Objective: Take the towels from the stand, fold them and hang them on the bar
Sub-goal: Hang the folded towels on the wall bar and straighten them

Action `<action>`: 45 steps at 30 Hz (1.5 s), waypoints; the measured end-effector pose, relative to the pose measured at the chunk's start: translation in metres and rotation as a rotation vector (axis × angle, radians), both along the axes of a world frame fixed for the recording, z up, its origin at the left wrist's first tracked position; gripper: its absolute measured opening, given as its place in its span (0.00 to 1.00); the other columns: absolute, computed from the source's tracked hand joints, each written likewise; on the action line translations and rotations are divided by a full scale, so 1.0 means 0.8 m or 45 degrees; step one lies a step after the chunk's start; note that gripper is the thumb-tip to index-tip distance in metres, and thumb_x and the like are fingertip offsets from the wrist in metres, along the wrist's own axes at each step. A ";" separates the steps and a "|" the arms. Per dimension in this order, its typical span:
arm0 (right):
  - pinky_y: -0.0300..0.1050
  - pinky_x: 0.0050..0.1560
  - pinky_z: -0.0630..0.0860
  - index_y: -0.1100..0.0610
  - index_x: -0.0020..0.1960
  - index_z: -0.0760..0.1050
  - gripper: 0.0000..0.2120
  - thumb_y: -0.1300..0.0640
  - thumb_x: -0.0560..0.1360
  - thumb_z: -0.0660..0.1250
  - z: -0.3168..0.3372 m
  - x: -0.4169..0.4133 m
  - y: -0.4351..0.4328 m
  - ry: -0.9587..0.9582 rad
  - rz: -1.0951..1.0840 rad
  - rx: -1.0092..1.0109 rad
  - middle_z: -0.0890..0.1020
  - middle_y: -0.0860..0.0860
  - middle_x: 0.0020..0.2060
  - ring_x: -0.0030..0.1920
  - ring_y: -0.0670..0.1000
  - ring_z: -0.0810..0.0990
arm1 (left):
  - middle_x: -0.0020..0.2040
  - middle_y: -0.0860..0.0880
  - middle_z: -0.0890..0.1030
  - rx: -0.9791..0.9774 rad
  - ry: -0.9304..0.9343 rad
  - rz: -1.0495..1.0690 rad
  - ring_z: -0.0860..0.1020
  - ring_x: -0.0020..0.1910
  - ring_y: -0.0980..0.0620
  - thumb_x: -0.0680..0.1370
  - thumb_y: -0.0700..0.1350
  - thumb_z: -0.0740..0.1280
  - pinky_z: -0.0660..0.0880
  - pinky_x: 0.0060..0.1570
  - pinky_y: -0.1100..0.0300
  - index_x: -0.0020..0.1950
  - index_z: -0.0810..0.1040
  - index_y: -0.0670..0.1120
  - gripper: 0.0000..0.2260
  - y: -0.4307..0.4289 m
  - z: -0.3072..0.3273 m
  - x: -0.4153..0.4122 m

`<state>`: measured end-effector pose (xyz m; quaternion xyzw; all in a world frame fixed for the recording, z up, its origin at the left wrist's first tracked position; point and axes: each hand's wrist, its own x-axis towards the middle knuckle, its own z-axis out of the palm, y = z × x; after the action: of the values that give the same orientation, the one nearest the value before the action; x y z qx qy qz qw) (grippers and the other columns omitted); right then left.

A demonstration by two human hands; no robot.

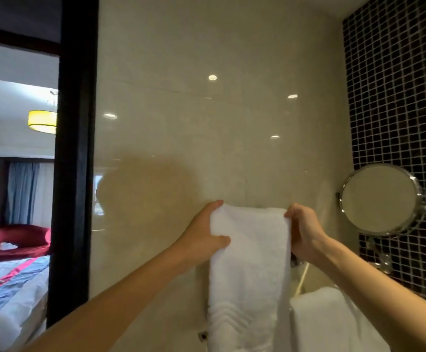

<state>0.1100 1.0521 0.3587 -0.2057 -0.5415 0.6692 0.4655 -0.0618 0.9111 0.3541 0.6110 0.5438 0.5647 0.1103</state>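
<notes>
A folded white towel [248, 262] hangs in a long strip in front of the beige wall. My left hand [204, 232] grips its upper left edge, thumb across the front. My right hand [304, 229] pinches its upper right edge. Both arms are raised and stretched forward. A second white towel [331, 321] hangs lower at the right, partly behind my right forearm. A small piece of chrome bar fitting [299, 262] shows just under my right hand; the rest of the bar is hidden by the towel.
A round chrome mirror [379, 199] sticks out from the black mosaic wall [389, 97] at the right. A dark door frame [76, 161] stands at the left, with a bedroom, bed [11, 288] and red armchair [16, 241] beyond it.
</notes>
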 end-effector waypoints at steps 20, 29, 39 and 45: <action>0.46 0.36 0.74 0.64 0.56 0.72 0.11 0.62 0.75 0.67 -0.118 0.049 0.062 -0.876 -0.215 -0.043 0.74 0.57 0.42 0.40 0.54 0.74 | 0.41 0.47 0.74 -0.679 -0.052 0.228 0.74 0.35 0.53 0.72 0.30 0.62 0.71 0.24 0.68 0.50 0.71 0.46 0.13 0.073 -0.110 0.030; 0.46 0.41 0.76 0.67 0.56 0.76 0.11 0.67 0.75 0.65 -0.150 0.036 0.056 -0.984 -0.297 0.203 0.78 0.58 0.45 0.42 0.54 0.76 | 0.66 0.44 0.70 -0.730 0.418 0.383 0.72 0.63 0.45 0.74 0.36 0.65 0.71 0.56 0.60 0.65 0.71 0.44 0.20 0.071 -0.125 0.037; 0.52 0.54 0.63 0.47 0.58 0.77 0.12 0.51 0.76 0.61 -0.194 0.022 0.044 -1.529 -0.619 1.109 0.78 0.51 0.57 0.61 0.57 0.72 | 0.54 0.48 0.78 -0.441 1.331 0.605 0.71 0.56 0.44 0.77 0.52 0.63 0.64 0.52 0.52 0.56 0.76 0.49 0.11 0.056 -0.176 0.042; 0.51 0.68 0.59 0.49 0.65 0.73 0.17 0.47 0.81 0.55 -0.217 0.029 0.025 -1.408 -0.578 1.699 0.71 0.55 0.68 0.70 0.55 0.66 | 0.52 0.49 0.79 -0.365 1.463 0.653 0.72 0.53 0.45 0.80 0.57 0.55 0.62 0.51 0.50 0.50 0.76 0.51 0.13 0.055 -0.181 0.046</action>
<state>0.1332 1.0725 0.1849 -0.2874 -0.9112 -0.0881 0.2819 -0.0249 0.9552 0.2091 0.6458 0.7149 0.0778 -0.2565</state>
